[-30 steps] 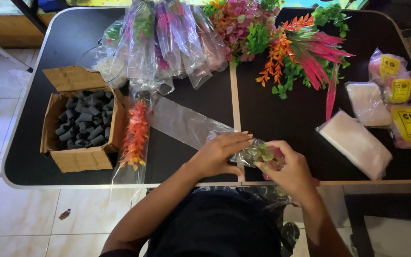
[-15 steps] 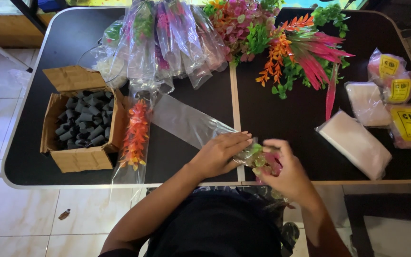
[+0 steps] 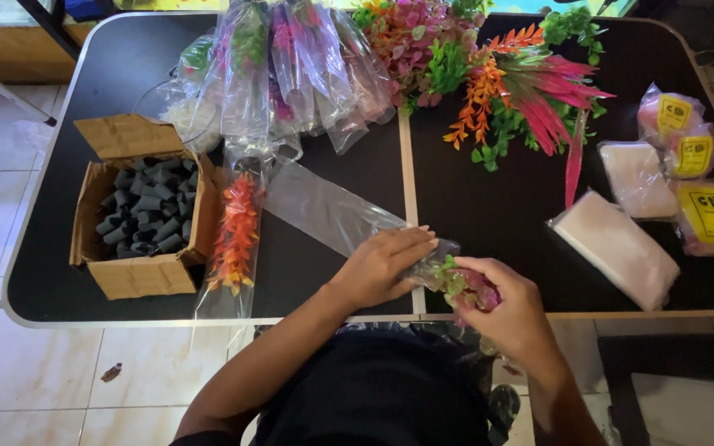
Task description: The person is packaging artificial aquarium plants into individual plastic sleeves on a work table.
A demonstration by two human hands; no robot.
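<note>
My left hand (image 3: 383, 263) rests palm down on the mouth of a long clear plastic sleeve (image 3: 324, 208) that lies across the black table (image 3: 59, 206). My right hand (image 3: 512, 312) is closed around a small pink and green artificial plant (image 3: 461, 283) at the table's near edge, with the plant's tip at the sleeve's opening. The two hands nearly touch.
An open cardboard box (image 3: 138, 216) of dark grey tubes sits at the left. Beside it lies a bagged orange plant (image 3: 234, 231). Bagged plants (image 3: 278, 70) and loose colourful artificial plants (image 3: 489, 74) fill the far side. Flat plastic packets (image 3: 621, 244) lie at the right.
My right hand has pushed the small plant slightly left toward the sleeve opening, and my left hand has shifted a little over the sleeve.
</note>
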